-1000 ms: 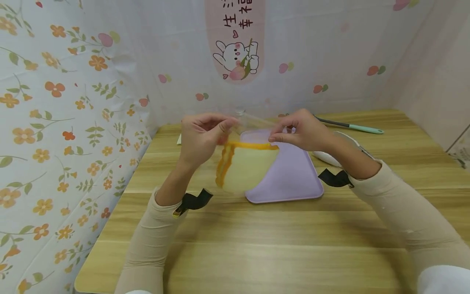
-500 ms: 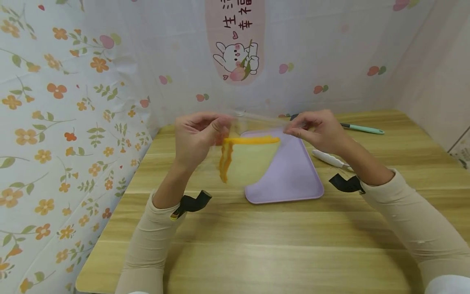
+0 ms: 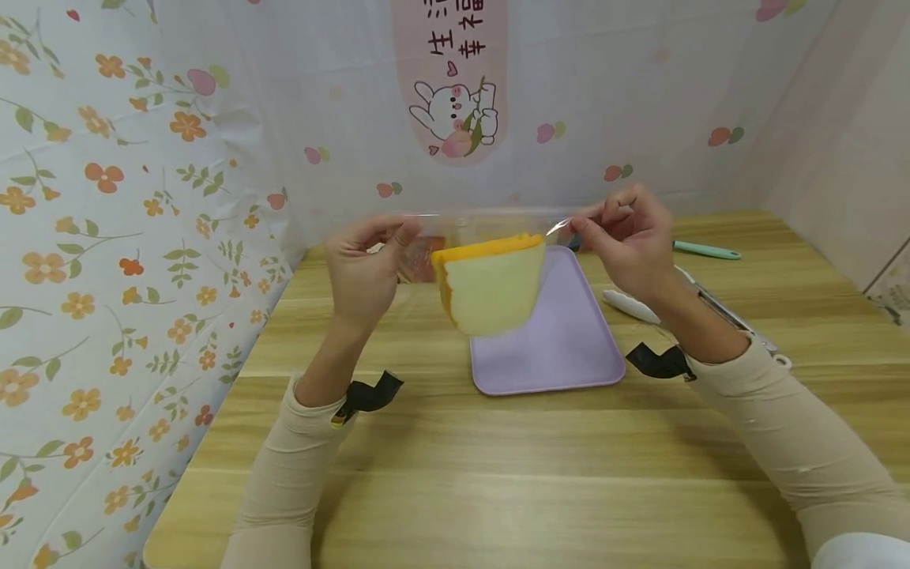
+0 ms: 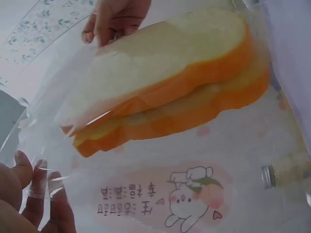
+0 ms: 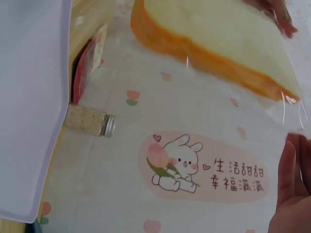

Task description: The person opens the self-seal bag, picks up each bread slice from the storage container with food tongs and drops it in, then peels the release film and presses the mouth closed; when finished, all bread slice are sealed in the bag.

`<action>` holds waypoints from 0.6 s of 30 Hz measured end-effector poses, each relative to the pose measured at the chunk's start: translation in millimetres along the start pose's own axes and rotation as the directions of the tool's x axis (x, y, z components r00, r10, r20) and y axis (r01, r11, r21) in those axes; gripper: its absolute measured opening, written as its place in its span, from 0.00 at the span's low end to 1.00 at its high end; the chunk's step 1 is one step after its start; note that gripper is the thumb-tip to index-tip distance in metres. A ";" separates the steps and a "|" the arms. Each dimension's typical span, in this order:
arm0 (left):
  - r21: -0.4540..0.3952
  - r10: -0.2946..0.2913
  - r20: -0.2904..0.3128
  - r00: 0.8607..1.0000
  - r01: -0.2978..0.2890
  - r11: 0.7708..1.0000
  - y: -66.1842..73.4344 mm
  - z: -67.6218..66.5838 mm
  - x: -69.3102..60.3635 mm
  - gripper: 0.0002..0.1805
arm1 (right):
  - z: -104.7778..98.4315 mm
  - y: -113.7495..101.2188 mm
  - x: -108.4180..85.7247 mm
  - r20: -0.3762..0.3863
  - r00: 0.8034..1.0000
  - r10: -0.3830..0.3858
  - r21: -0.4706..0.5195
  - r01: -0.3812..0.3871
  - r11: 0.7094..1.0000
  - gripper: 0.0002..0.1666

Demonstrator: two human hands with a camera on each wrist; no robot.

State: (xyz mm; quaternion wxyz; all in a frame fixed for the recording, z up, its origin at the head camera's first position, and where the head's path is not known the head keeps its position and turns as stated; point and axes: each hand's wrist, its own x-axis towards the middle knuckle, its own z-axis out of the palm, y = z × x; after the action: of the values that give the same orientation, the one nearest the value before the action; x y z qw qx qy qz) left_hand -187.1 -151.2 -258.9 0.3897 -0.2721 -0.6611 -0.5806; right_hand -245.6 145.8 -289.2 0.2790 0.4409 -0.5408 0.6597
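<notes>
Two thick bread slices [image 3: 494, 288] with orange crusts hang inside a clear plastic bag [image 3: 490, 215], over the left part of a purple tray [image 3: 547, 367]. My left hand [image 3: 366, 273] pinches the bag's upper edge on the left between thumb and fingers. On the other side, my right hand [image 3: 629, 245] pinches the opposite end of that edge, which is stretched between both hands. In the left wrist view the two bread slices [image 4: 170, 73] lie face to face, slightly apart along their crusts. Neither hand touches the bread.
Right of the tray lie tongs with white tips [image 3: 631, 307], partly behind my right forearm. A mint-green handle [image 3: 707, 250] lies at the back right. Behind the bag stand a small lidded glass jar [image 5: 87, 120] and a red packet [image 3: 423, 259]. A printed curtain [image 3: 569, 95] hangs behind the table.
My right hand has moved right and upward, and my left hand slightly left. The bag's upper edge is now spread wider, and the bread has risen, uncovering more of the tray.
</notes>
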 end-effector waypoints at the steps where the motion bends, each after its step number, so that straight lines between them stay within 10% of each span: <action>1: -0.005 0.012 -0.021 1.000 -0.012 1.000 -1.8 0.0 -1.2 0.03 | 2.2 0.8 0.6 -0.021 0.999 -0.034 0.009 0.035 0.999 0.18; 7: -0.127 0.016 -0.136 0.991 -0.034 0.991 -8.6 3.1 -3.1 0.17 | 14.5 3.5 5.0 -0.128 0.981 -0.145 0.026 0.150 0.988 0.04; 12: -0.215 0.178 -0.208 0.962 -0.223 0.951 -15.9 5.9 1.4 0.21 | 20.7 4.8 10.5 -0.114 0.982 -0.150 -0.119 0.137 0.983 0.10; 18: -0.226 0.311 -0.141 0.940 -0.336 0.914 -25.9 -2.2 3.2 0.11 | 23.2 5.0 15.5 -0.059 0.995 -0.079 -0.185 0.067 0.980 0.12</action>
State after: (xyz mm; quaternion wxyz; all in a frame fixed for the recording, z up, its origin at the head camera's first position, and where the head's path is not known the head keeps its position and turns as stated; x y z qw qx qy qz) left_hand -209.4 -158.3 -270.6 0.4768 -0.3940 -0.5086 -0.5989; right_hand -250.4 120.5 -277.2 0.3600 0.4112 -0.5729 0.6108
